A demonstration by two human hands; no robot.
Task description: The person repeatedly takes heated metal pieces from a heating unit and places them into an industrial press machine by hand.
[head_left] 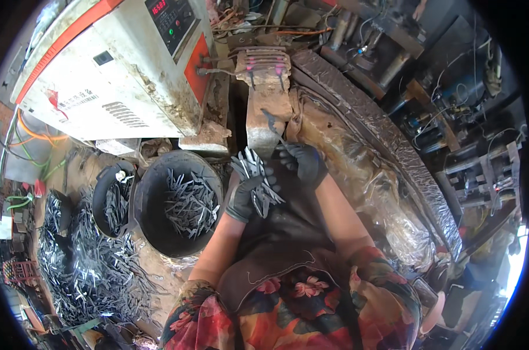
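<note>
My left hand (243, 195), in a dark grey glove, is closed around a fanned bundle of flat grey metal blanks (256, 175) held over my lap. My right hand (307, 164), gloved too, sits a little to the right with its fingers closed on the lower end of a slim dark metal piece (272, 123). That piece slants up and left, its wider end over a pale block (265, 139). Beyond it, a heating coil (263, 58) lies on a brick-like stand (270, 99), with two spots glowing pink below its bars.
A white and orange machine (130, 70) stands at the far left. Left of me are a black bucket (150, 233) of metal blanks, a smaller black container (98, 207) and a loose heap of blanks (95, 274). Plastic sheeting (387, 210) lies along my right.
</note>
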